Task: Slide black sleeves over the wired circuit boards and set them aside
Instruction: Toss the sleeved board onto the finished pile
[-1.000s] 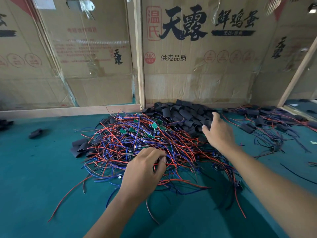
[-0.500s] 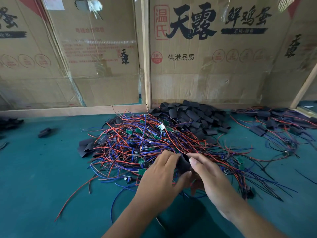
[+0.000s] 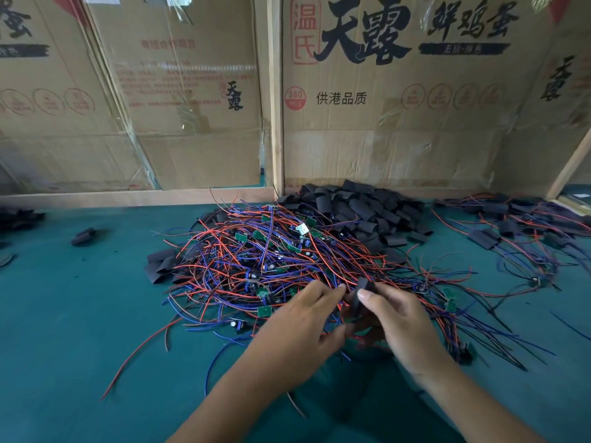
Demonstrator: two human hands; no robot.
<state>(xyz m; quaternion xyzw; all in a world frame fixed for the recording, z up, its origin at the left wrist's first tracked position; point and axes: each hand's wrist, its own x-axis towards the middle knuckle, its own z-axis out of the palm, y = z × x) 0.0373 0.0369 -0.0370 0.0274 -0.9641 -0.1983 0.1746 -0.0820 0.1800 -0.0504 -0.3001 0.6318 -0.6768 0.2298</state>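
Pinching a short black flattened sleeve (image 3: 363, 297) in our right hand (image 3: 399, 324), we are bringing our left hand (image 3: 307, 327), fingers curled on something hidden, beside it; we should be squeezing its mouth open. The tangled red-and-blue wired green boards (image 3: 271, 260) are lying just beyond both hands.

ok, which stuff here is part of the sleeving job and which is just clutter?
Job: sleeve in right hand; left hand; wired boards; spare sleeves; finished pile.
Clutter: cardboard boxes; stray black piece.
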